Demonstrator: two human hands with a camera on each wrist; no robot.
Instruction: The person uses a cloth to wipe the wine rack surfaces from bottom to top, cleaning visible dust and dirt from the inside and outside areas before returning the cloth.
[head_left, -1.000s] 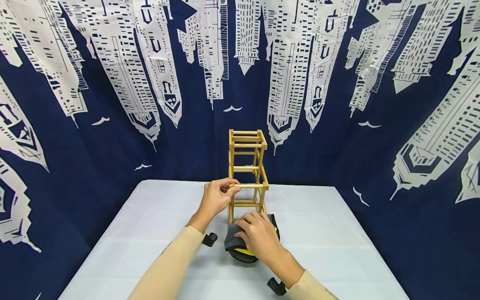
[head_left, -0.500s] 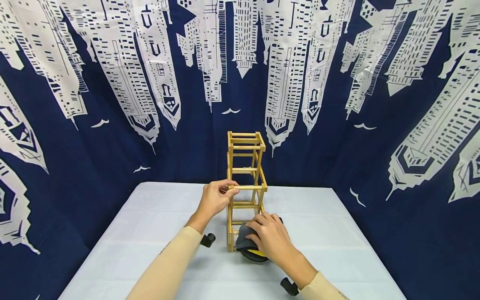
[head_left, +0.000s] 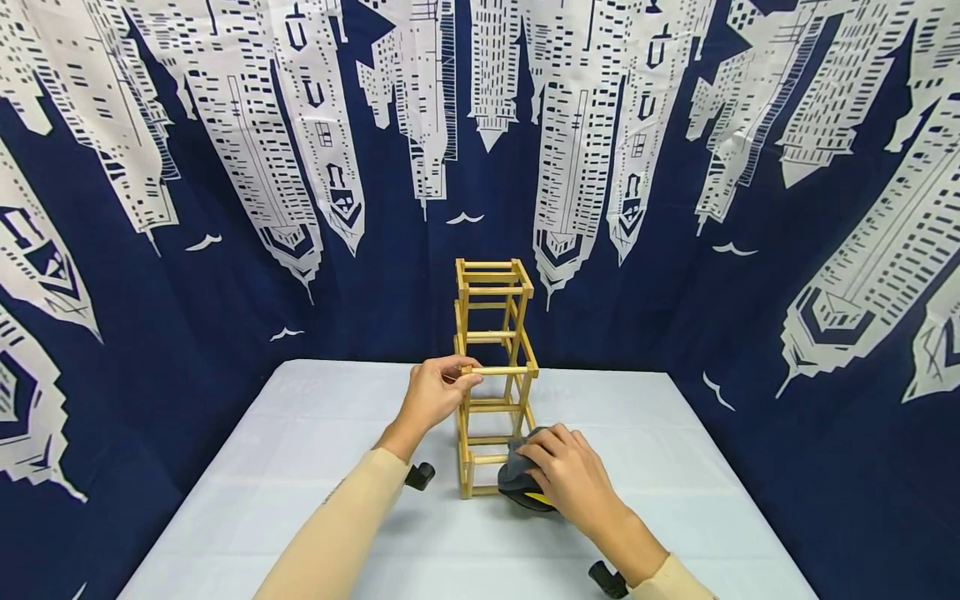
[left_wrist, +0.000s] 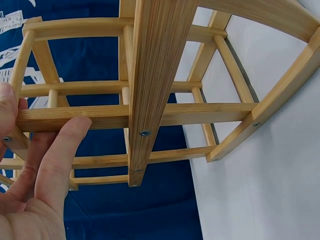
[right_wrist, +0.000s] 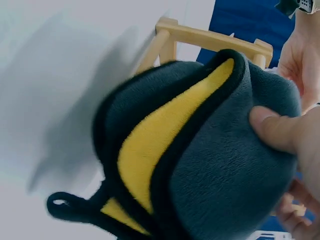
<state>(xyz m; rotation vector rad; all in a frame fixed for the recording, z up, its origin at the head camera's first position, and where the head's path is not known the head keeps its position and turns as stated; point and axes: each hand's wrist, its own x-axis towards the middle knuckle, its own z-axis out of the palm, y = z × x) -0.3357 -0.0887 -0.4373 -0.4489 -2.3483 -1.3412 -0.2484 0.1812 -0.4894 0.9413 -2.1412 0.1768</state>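
A light wooden rack of open tiers stands upright on the white table. My left hand grips its middle-level rail at the left front corner, and in the left wrist view the fingers curl round a wooden bar. My right hand holds a folded grey cloth with black edging, a yellow inner side and a small hanging loop. The cloth is against or right beside the rack's lowest tier at the right; actual contact is hard to tell.
The white tabletop reaches back to a dark blue curtain printed with white buildings. Small black pieces show beside each wrist.
My right hand has moved to the right with the cloth, uncovering the rack's lower front bars. The left hand keeps its grip on the rack.
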